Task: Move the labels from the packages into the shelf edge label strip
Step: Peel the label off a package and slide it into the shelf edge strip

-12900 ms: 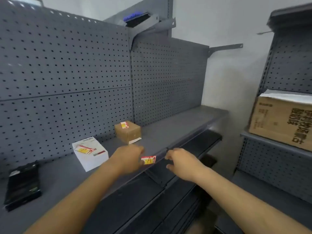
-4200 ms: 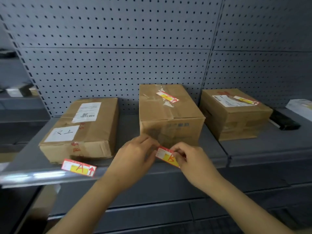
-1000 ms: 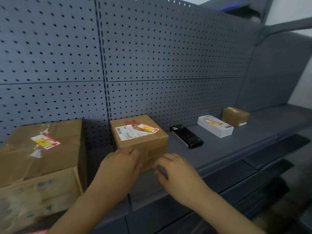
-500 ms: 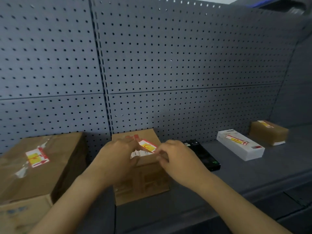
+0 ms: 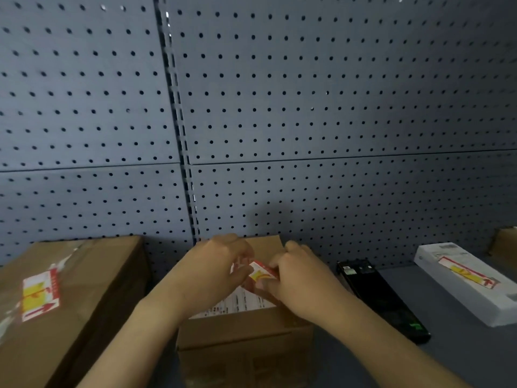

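Note:
A small cardboard box [image 5: 246, 329] stands on the grey shelf in front of me. Both hands rest on its top. A red, white and yellow label [image 5: 261, 271] sits between my fingertips, one end tilted up off the box. My left hand [image 5: 212, 273] pinches its left end and my right hand [image 5: 296, 281] holds its right end. A white shipping sticker [image 5: 237, 303] lies under the hands. The larger cardboard box [image 5: 70, 303] on the left carries its own red and yellow label [image 5: 40, 295]. The shelf edge strip is out of view.
A black flat device [image 5: 383, 298] lies right of the small box. Further right a white box [image 5: 470, 284] bears a red and yellow label [image 5: 467, 275], and a brown box corner [image 5: 503, 242] shows at the frame edge. Grey pegboard [image 5: 279, 107] backs the shelf.
My view has moved closer and lower onto the small box. Both hands have closed in on its label, and one end of it now stands up from the box top.

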`<state>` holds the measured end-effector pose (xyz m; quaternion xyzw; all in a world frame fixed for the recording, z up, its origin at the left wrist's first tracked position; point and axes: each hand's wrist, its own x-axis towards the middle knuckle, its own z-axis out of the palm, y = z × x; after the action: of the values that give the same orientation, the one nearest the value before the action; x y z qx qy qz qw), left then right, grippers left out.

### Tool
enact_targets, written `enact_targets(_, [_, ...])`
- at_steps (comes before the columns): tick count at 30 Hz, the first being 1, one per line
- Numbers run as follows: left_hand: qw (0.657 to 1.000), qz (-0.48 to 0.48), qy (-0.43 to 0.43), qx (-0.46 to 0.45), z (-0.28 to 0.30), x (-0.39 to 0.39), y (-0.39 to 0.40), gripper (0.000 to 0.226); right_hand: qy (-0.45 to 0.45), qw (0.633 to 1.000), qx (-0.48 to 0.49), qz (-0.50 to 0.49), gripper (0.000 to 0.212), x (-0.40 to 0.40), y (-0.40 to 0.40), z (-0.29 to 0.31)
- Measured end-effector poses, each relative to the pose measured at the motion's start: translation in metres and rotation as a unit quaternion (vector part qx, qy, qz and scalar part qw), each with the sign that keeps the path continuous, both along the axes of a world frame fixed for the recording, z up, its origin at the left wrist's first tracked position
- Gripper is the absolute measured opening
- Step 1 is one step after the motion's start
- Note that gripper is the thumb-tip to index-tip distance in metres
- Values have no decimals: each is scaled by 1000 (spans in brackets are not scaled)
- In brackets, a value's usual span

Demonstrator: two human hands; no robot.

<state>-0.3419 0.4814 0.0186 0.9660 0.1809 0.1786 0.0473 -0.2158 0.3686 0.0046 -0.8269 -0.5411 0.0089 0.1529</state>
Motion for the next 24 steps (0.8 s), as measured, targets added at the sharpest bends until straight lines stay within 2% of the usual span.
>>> enact_targets(7, [1000,23,7,-6,-1,4,-2,22,77,996,31,40,35,15,6,3])
enact_targets(11, [999,24,-17,-14,-1,-2,-17,24,6,991,111,76,23,17,-3,0])
enact_targets(21, [997,-11,-54,-59,0,-49,-69,23,-32,964,246,90,8,-7,-53,-3])
enact_targets(24, [997,-18,-71,-37,-4,-72,-81,22,-105,956,262,82,11,-24,-75,-4])
